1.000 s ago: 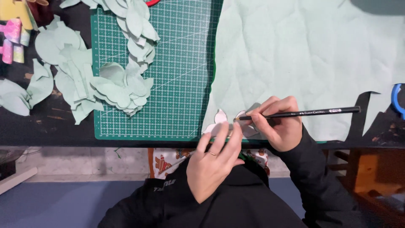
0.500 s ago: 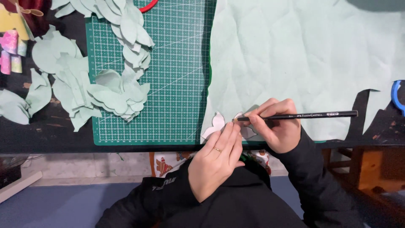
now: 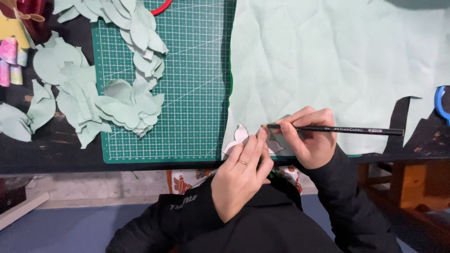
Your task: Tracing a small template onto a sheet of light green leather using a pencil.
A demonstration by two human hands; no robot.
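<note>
pencil on the template at the worktop's near edge

the right hand (image 3: 311,140) has its fingers clamped on a black pencil (image 3: 337,130), which lies almost level, its tip pointing left and resting at the upper edge of a pale leaf-shaped template (image 3: 239,138). the left hand (image 3: 241,175) is laid flat over that template, fingers together and pressing it down, a ring showing on one finger. the template lies on the lower left corner of a big sheet of pale green paper (image 3: 337,61), close to the near edge of the worktop (image 3: 51,157), and most of it is hidden under the two hands.

to the left, touching the sheet's edge, sits a green cutting mat (image 3: 197,93) with a white grid. a heap of cut pale green leaves (image 3: 124,105) spills over the mat's left side and onto the dark worktop. the red curve of something (image 3: 161,7) peeks in at the top edge of the mat; i cannot tell what it is. at the far right, something blue and curved (image 3: 439,103) is just in view.
</note>
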